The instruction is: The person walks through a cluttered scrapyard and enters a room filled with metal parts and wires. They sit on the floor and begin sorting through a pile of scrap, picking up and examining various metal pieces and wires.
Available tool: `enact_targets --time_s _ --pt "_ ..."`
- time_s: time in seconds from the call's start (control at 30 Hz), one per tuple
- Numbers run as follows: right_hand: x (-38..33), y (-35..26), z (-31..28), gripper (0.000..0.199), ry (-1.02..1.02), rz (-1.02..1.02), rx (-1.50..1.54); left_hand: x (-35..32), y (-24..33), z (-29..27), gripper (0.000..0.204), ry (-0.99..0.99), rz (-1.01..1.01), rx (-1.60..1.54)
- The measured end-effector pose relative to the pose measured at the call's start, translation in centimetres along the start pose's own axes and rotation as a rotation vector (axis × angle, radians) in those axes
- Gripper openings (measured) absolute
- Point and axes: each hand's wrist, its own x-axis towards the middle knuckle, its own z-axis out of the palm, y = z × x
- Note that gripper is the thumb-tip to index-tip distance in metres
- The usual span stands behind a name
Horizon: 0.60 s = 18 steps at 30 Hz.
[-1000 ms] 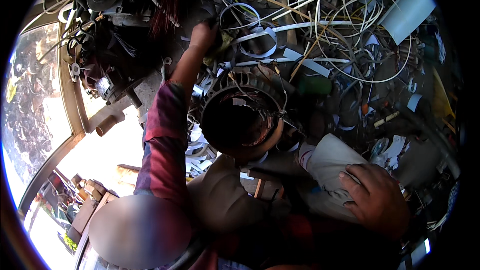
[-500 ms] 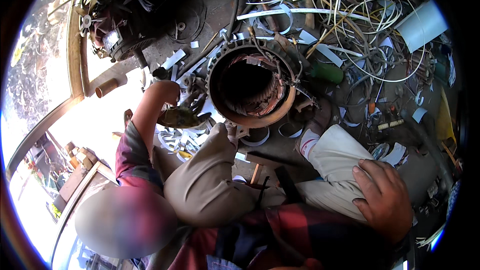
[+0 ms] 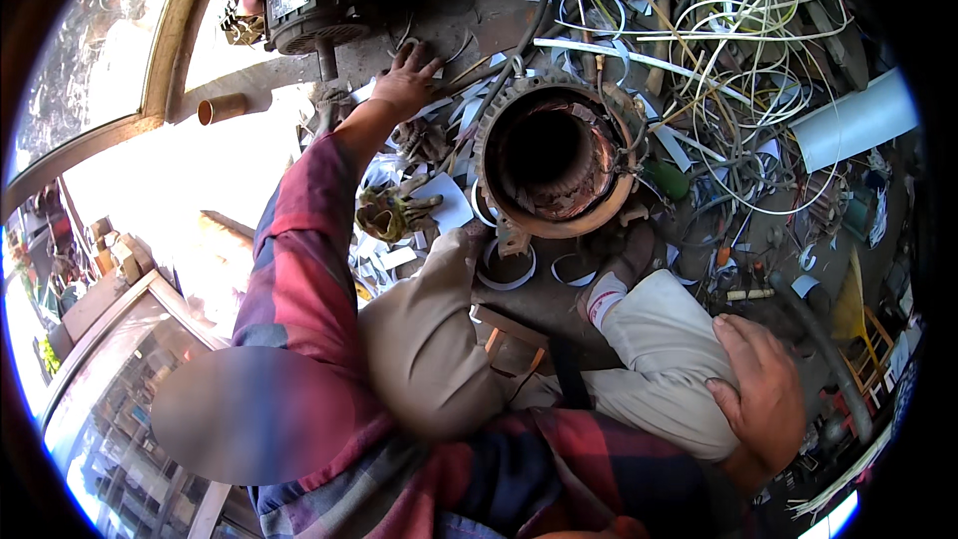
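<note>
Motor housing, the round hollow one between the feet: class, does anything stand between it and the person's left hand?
Nothing upright is visible between the motor housing and the left hand. Only low clutter lies on the floor there, including white strips beside the housing's upper-left side.

1. Illumination: Strong daylight enters from the left, through the glass pane [image 3: 90,50] inside the wooden frame [image 3: 160,90].
2. Exposure: The floor [image 3: 220,190] next to the frame is clipped to white; surface detail is lost.
3. Shadow: The centre and right are dimmer. The bore [image 3: 544,155] of the motor housing [image 3: 499,200] reads black.
4. Glare: The pale sheet [image 3: 858,125] at right shows a soft sheen.
5. Focus: The centre is reasonably sharp; an oval patch [image 3: 249,414] at lower left is blurred.
6. Distortion: Straight edges bow near the rim; corners are black, with blue fringing.
</note>
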Motion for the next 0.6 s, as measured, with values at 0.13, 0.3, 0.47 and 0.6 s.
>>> enact_targets --time_s 0.13,0.3,0.47,0.6 --pt "-0.6 -1.0 0.8 0.057 0.003 0.007 -0.016 -6.1 -1.8 2.7 0.039 -0.083 -0.147 -0.321" --pt "-1.3 -2.1 1.1 0.056 0.017 -0.046 -0.017 -10.4 -2.3 0.4 0.019 -0.005 -0.252 -0.072" --pt "-1.5 -1.9 1.2 0.055 0.044 -0.060 -0.026 -7.1 -0.3 1.9 0.021 0.280 -0.083 -0.105" --pt "-3.0 -2.1 1.9 0.055 0.069 0.058 -0.017 -0.9 5.4 -0.8 0.029 0.273 0.084 -0.316"
